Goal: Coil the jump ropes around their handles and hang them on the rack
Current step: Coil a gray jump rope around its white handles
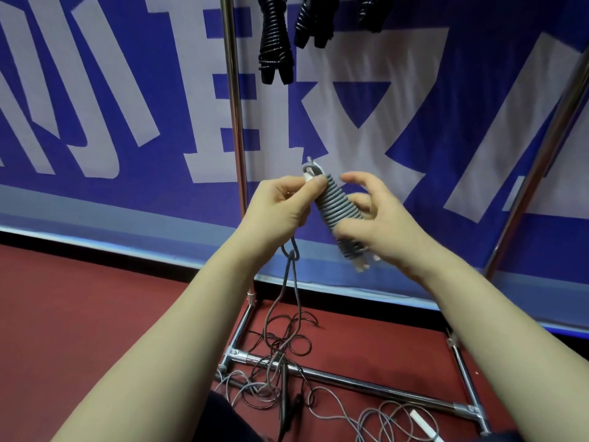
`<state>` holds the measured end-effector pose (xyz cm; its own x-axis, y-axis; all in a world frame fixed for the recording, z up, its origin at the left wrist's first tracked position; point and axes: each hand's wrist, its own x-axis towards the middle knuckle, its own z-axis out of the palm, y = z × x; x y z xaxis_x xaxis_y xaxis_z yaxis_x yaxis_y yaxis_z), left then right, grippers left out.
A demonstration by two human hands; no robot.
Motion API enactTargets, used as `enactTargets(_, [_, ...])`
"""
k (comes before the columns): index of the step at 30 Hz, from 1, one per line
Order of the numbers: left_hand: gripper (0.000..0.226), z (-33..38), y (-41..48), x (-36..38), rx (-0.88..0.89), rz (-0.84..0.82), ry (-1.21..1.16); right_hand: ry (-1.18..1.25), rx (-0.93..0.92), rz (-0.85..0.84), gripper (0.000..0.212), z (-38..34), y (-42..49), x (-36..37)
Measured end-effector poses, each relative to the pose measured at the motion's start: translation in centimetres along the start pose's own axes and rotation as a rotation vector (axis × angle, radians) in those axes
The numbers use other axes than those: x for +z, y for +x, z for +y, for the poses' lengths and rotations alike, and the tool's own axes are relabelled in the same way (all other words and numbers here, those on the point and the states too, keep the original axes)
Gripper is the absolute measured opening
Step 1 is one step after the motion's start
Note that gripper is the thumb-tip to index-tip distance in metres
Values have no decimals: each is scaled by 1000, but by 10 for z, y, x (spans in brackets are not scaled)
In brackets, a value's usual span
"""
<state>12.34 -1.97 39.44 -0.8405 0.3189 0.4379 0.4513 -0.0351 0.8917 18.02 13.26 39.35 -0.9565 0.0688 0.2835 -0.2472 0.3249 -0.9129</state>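
Observation:
A grey jump rope point(338, 209) is wound in tight coils round its white handles and sits tilted between my hands. My left hand point(285, 205) pinches the upper end with thumb and fingers curled. My right hand point(379, 221) holds the lower part of the coil, with the index finger lifted. A loose grey loop point(291, 272) of the rope hangs below my left hand. Three black coiled ropes point(274, 39) hang from the rack at the top.
The chrome rack's upright pole point(235, 122) and floor bars point(350, 382) stand in front of a blue and white banner. Several loose ropes point(280, 358) lie tangled on the red floor by the rack base, with a white handle point(425, 425) at the lower right.

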Motion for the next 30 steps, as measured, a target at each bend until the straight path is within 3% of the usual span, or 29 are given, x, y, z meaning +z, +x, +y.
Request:
enactTargets(2, [40, 0, -1, 7, -34, 66, 30, -411, -165, 103, 74, -1, -5, 8])
enactTargets(5, [48, 1, 0, 15, -72, 159, 5, -934, -260, 206, 78, 6, -7, 19])
enactTargets(10, [51, 6, -2, 16, -90, 171, -52, -1007, -285, 380, 79, 19, -3, 23])
enactTargets(13, [41, 15, -1, 11, -66, 91, -90, -842, -275, 373, 77, 12, 0, 20])
enactTargets(18, [22, 21, 0, -5, -29, -101, -173, -243, -212, 253, 79, 6, 3, 16])
enactTargets(24, [21, 12, -3, -2, -32, -180, -296, 249, 2, 92, 26, 4, 8, 9])
enactTargets(25, [22, 11, -2, -2, -29, -174, -323, 291, 10, 66, 26, 3, 9, 6])
enactTargets(28, [23, 5, -3, 3, -16, -157, -272, 144, 23, 65, 56, 4, 8, 6])
enactTargets(30, [19, 2, -6, 11, -10, -163, -193, 139, 54, 90, 57, 5, 5, 11])
